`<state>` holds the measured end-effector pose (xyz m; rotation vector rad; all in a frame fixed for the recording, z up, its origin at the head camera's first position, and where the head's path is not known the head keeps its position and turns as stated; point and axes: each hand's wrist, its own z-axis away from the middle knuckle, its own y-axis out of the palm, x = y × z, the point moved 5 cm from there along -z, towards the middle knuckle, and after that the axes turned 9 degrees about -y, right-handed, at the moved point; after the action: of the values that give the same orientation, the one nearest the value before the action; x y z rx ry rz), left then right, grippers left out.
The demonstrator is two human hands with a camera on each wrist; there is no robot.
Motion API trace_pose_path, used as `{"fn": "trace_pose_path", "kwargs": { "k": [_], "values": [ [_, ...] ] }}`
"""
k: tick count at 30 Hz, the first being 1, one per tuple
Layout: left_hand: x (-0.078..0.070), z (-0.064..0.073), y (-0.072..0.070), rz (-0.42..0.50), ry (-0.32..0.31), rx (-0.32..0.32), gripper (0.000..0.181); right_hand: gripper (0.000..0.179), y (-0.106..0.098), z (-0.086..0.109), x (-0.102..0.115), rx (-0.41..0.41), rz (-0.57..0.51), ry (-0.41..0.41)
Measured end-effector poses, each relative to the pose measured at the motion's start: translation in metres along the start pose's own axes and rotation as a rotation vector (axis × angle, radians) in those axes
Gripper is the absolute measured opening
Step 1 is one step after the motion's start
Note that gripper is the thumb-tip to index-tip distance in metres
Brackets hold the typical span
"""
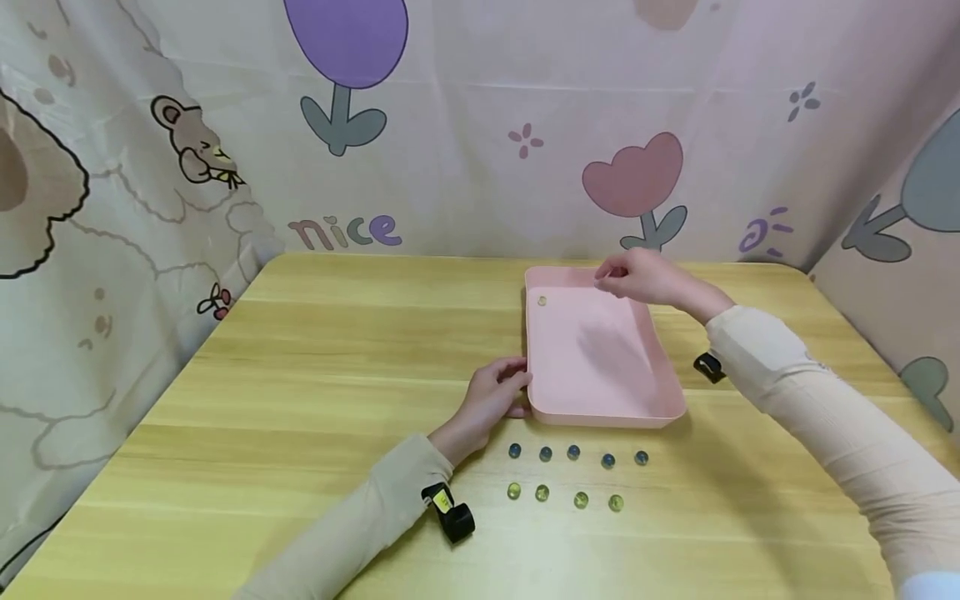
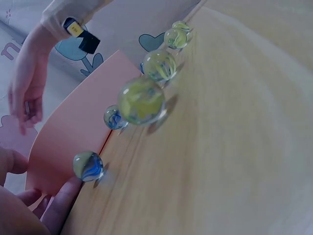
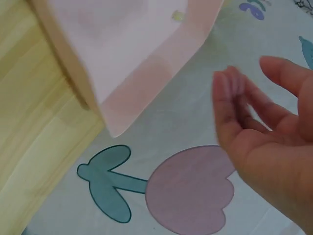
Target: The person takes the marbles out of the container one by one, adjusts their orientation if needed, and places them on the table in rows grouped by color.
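A pink tray (image 1: 600,358) lies on the table, with one small yellowish marble (image 1: 542,301) near its far left corner. My left hand (image 1: 487,400) rests at the tray's near left side, fingertips against the outer wall. Over the far right corner of the tray is my right hand (image 1: 641,275), its fingers loosely bent. The right wrist view shows a gap between thumb (image 3: 281,68) and fingers, and nothing held there. In front of the tray, several blue marbles (image 1: 573,452) form a row; nearer still is a row of several yellow-green marbles (image 1: 581,500).
The wooden table (image 1: 300,400) reaches well to the left of the tray. A printed curtain (image 1: 480,167) hangs close behind the table and along both sides. Black bands with small boxes (image 1: 453,521) sit on both wrists.
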<state>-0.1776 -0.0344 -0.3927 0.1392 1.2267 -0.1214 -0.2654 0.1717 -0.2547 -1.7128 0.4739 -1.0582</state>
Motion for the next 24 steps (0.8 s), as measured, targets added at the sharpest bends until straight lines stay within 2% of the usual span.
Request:
{"fn": "trace_pose_path", "kwargs": {
  "k": [3, 8, 15, 24],
  "values": [
    [-0.001, -0.001, 0.0, -0.005, -0.003, 0.003, 0.038, 0.024, -0.002, -0.011, 0.002, -0.045, -0.007, -0.002],
    [0.0, -0.001, 0.0, 0.0, -0.006, 0.003, 0.039, 0.028, 0.002, -0.027, -0.001, -0.016, -0.038, 0.01],
    [0.001, -0.004, 0.003, 0.003, -0.014, 0.007, 0.038, 0.03, 0.015, -0.036, -0.03, 0.049, -0.186, 0.143],
    [-0.002, -0.005, 0.003, -0.001, -0.008, -0.01, 0.036, 0.03, 0.026, -0.046, -0.048, 0.003, -0.299, 0.188]
  ]
}}
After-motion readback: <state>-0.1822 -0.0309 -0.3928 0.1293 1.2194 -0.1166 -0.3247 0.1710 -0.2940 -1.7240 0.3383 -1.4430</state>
